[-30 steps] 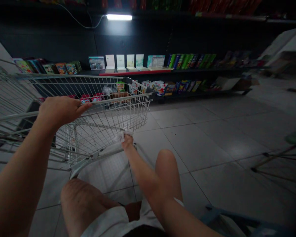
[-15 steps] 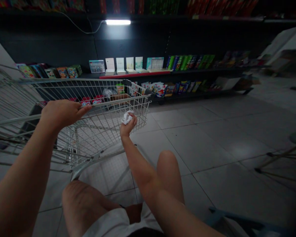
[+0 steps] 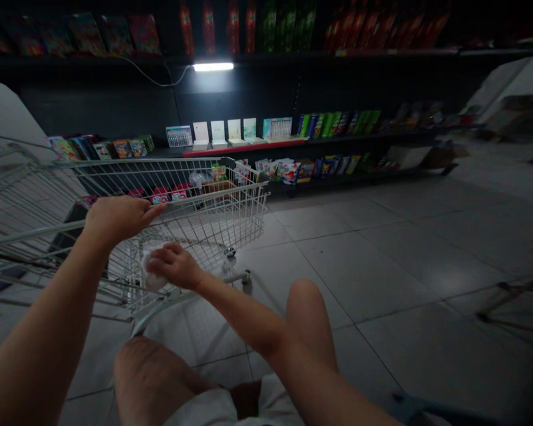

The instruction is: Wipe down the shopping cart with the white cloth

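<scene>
My left hand rests over the top rail of a wire shopping cart, with the fingers lying along it. My right hand presses a crumpled white cloth against the cart's near wire wall. A clear plastic bag, a small brown tray and a bright package lie at the cart's far end. My bare knees show below my arms.
Low dark store shelves with cards, books and boxes run along the back under a strip light. Grey floor tiles stretch to the right, where a thin metal stand is partly visible.
My right hand has swung left from the cart's near corner to its wire wall, with the cloth still in it. My left hand stays on the rail. The view has tilted slightly upward.
</scene>
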The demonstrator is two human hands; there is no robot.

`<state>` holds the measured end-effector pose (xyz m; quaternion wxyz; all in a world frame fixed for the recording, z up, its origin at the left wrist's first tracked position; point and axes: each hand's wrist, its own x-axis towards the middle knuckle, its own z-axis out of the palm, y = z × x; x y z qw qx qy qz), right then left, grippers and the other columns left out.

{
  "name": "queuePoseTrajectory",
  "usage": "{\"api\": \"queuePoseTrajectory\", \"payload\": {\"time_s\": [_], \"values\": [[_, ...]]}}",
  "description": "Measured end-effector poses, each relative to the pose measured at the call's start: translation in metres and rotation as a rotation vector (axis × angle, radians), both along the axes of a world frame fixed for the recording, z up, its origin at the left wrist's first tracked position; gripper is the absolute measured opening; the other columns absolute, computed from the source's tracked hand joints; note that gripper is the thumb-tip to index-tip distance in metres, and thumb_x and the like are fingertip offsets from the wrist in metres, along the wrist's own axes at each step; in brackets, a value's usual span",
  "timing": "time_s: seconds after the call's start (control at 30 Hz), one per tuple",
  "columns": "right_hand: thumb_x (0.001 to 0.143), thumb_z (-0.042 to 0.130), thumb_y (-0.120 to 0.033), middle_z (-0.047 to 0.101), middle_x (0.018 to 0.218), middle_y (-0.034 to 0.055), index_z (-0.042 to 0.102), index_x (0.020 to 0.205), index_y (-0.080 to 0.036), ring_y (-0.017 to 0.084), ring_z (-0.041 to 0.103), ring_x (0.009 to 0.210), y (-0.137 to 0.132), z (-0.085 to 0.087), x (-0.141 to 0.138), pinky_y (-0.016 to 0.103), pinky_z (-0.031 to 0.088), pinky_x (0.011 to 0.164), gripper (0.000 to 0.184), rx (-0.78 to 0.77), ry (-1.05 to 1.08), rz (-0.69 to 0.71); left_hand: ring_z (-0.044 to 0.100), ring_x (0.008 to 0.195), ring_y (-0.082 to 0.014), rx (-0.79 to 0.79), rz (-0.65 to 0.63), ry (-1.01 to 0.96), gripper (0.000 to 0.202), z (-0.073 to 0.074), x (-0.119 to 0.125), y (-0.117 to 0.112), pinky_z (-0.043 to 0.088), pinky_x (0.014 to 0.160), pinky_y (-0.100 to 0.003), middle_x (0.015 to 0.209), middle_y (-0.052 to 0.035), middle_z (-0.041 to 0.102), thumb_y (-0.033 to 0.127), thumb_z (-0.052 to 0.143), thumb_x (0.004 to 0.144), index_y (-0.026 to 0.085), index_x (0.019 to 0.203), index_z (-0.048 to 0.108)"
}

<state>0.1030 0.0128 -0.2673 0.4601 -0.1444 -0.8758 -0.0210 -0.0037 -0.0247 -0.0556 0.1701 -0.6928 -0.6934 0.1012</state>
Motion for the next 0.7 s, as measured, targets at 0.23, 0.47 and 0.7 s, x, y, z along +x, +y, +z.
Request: {"api": "queuePoseTrajectory", "payload": {"time_s": [0.23, 0.47, 0.7], "values": [[0.092, 0.054, -0.018, 0.056, 0.119, 0.0058, 0.065, 0.106, -0.025, 0.023, 0.049, 0.118, 0.045, 0.095, 0.094, 0.043, 0.044, 0.105, 0.018, -0.036, 0.254, -0.39, 0.069, 0.101, -0.0387, -0.027, 0.008, 0.001, 0.078, 0.0, -0.009, -0.006, 0.052, 0.085, -0.054, 0.107, -0.0144, 0.074, 0.07, 0.015, 0.093, 0.02, 0.107, 0.072], [0.084, 0.054, -0.009, 0.062, 0.104, 0.0072, 0.062, 0.1, -0.016, 0.018, 0.057, 0.099, 0.116, 0.115, 0.199, 0.035, 0.049, 0.094, 0.02, -0.204, -0.075, -0.359, 0.07, 0.098, -0.0354, 0.015, 0.002, 0.075, 0.074, -0.006, -0.018, -0.006, 0.052, 0.082, -0.048, 0.104, -0.0122, 0.074, 0.071, 0.02, 0.093, 0.021, 0.107, 0.072], [0.079, 0.061, -0.018, 0.063, 0.095, 0.0065, 0.061, 0.094, -0.015, 0.016, 0.056, 0.084, 0.143, 0.115, 0.244, 0.029, 0.048, 0.078, 0.015, -0.343, -0.082, -0.499, 0.069, 0.101, -0.0356, 0.045, 0.03, 0.103, 0.075, -0.004, -0.018, -0.006, 0.051, 0.082, -0.046, 0.106, -0.0121, 0.074, 0.069, 0.015, 0.095, 0.026, 0.119, 0.071]]}}
